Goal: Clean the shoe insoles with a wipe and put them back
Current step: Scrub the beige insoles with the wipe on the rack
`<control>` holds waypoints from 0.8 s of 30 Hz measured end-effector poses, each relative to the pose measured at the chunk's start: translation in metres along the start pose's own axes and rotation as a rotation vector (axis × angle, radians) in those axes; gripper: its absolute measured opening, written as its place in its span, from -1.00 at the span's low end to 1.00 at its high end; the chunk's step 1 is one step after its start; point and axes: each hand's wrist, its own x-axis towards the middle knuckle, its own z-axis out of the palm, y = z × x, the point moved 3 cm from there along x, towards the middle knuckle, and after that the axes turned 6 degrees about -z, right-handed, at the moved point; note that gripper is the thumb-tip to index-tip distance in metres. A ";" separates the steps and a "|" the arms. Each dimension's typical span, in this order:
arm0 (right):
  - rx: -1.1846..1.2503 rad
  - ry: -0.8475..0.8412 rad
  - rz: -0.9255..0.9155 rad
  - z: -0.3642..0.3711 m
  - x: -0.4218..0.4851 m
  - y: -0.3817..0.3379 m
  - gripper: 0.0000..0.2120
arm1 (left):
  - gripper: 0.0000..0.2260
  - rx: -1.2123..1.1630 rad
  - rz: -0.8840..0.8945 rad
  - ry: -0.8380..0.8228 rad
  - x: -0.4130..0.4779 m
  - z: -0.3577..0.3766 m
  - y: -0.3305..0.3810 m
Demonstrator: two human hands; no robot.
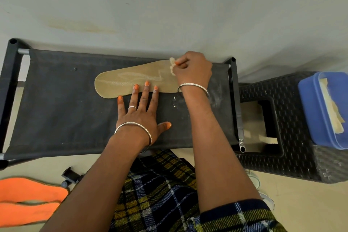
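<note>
Lying on the floor at 8 o'clock are two orange pieces (28,199), shaped like insoles, one just beside the other. Just right of them a small black clip (70,174) is sitting on the floor.

A black rack (66,109) with a fabric top is stretching across the middle, and the tan insole (128,81) is lying flat on it, slightly toward 12 o'clock from centre, with its wider end pointing to 9 o'clock.

Your left hand (139,115) is lying flat with straight, spread fingers. Three fingertips are pressing the near edge of the insole, while your palm and thumb are resting on the fabric. It is gripping nothing.

At 1 o'clock your right hand (194,69) is curling over the narrower end of the insole, pinching a crumpled pale wipe (172,66) between thumb and forefinger. The wipe is touching the insole there.

You are wearing a bangle on each wrist, and your plaid garment (160,194) is filling 6 o'clock.

At 3 o'clock a dark woven stool (301,156) is standing just beside the rack. A blue box (308,103) is sitting on it, with more pale wipes (331,111) sticking out.
</note>
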 end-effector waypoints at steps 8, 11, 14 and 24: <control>0.013 0.024 -0.027 0.006 -0.005 -0.011 -0.93 | -0.13 -0.014 -0.006 0.002 -0.002 -0.002 0.004; 0.000 -0.149 -0.086 0.019 -0.008 -0.016 -0.88 | -0.14 -0.006 0.000 0.006 -0.001 -0.002 0.002; -0.004 -0.054 -0.008 0.007 -0.004 -0.007 -0.88 | -0.14 -0.009 0.004 0.009 -0.001 -0.001 0.000; 0.046 -0.005 0.019 0.009 -0.010 -0.016 -0.86 | -0.13 -0.009 0.006 -0.003 0.000 -0.002 0.002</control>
